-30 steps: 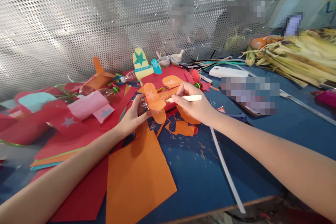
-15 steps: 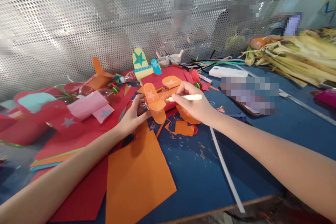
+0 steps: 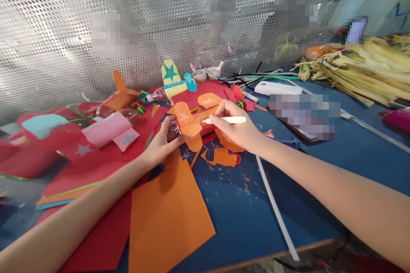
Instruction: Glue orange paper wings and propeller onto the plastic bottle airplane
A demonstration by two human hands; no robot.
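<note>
Just above the middle of the frame, the left hand has its fingers curled around the front end of an orange paper plane and holds it slightly above the counter. The plane's rounded wing bears a pale star. The right hand comes in from the right with its fingers pinched shut on a white pen, which lies nearly level with its tip against the plane's body. Below the hands lie orange scraps, a large orange sheet and, at the lower left, a red sheet. A white strip runs down towards the counter's near edge. Left of centre is a pink paper roll, and above the hands stands a yellow plane with a green star. Long yellow husks are piled at the upper right, and a perforated metal screen fills the top of the frame.
</note>
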